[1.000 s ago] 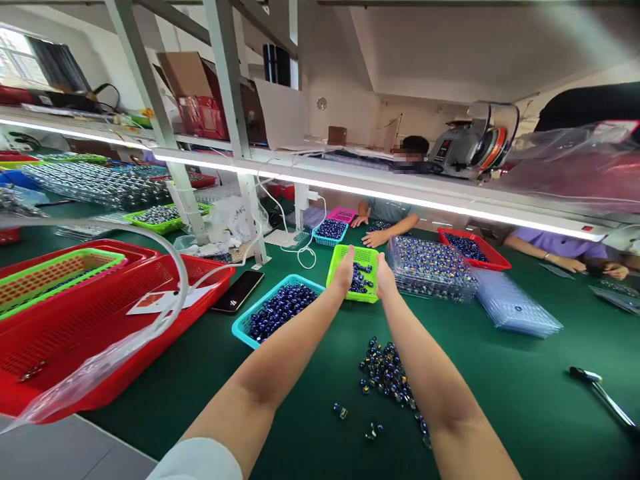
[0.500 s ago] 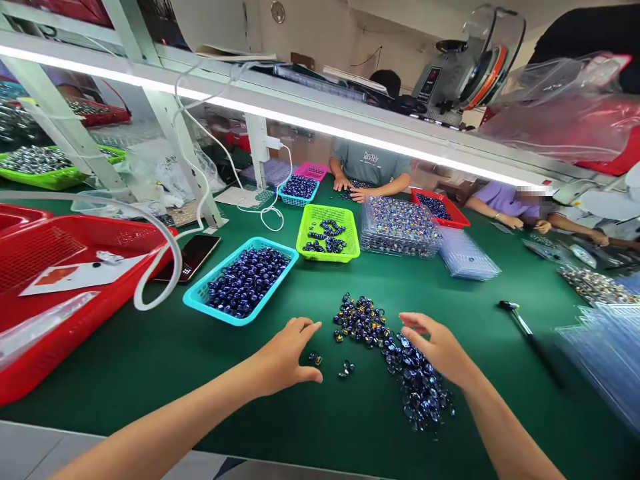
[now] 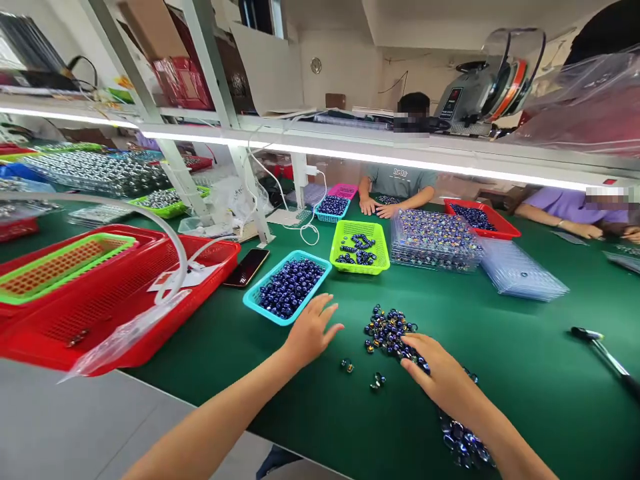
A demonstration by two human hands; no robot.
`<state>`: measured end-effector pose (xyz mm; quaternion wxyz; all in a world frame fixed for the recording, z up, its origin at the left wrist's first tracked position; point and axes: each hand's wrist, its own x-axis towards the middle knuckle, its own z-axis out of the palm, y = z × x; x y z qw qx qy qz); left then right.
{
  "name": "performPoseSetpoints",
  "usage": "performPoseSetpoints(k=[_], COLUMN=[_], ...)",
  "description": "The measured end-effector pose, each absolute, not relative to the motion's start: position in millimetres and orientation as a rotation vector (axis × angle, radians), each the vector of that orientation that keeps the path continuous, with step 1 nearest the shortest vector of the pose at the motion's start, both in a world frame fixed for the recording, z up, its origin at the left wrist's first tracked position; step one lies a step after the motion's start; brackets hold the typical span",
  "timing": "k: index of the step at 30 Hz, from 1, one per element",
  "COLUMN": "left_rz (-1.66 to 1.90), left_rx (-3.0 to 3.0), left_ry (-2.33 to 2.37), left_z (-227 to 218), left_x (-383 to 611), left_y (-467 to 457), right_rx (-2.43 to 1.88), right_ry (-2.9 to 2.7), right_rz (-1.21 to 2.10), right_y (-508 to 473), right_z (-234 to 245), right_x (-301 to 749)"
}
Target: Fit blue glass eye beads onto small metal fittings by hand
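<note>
My left hand [image 3: 311, 333] hovers by the front right corner of a light-blue basket [image 3: 250, 305], its fingers apart and nothing in them. The basket is filled with glossy dark-blue bead-like pieces [image 3: 293, 287]. My right hand [image 3: 436, 371] is stretched over a loose pile of small dark-blue pieces [image 3: 390, 328], some with gold glints, fingertips at the pile's right side. More shiny blue pieces [image 3: 465, 443] lie below my right wrist, partly hidden by the forearm. Two small clusters, one nearer my left hand [image 3: 347, 365] and one closer to me [image 3: 378, 381], sit between my hands.
A lime-green basket [image 3: 384, 248] with blue pieces stands beyond, beside stacked clear trays [image 3: 435, 240]. To the left are a phone [image 3: 247, 268] and a red basket [image 3: 135, 333]; a black-handled tool [image 3: 605, 353] lies right. Co-workers sit opposite under a lit shelf [image 3: 350, 152].
The view has swung left. My left hand has moved away from the small clusters toward the light-blue basket. My right hand has come down toward the pile of dark-blue pieces.
</note>
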<state>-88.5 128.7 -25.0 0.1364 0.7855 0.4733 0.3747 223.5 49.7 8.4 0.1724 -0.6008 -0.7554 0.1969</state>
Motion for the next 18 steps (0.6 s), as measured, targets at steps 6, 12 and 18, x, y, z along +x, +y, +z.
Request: performPoseSetpoints(k=[6, 12, 18], left_rz=[0.853, 0.802, 0.888], left_rx=[2.479, 2.546, 2.606], left_ry=[1.923, 1.925, 1.956], left_z=[-13.2, -25.1, -25.9], left_x=[-135.5, -153.3, -153.8], left_y=[144.4, 133.4, 107.5], right_rx=[-1.477, -1.44, -1.423], right_ry=[-2.381, -2.423, -2.431], right_rz=[0.618, 0.597, 0.539], right_y=[124.7, 216.9, 267.7], right_z=[16.4, -17.5, -35.7], right_x=[161.9, 98.6, 57.7])
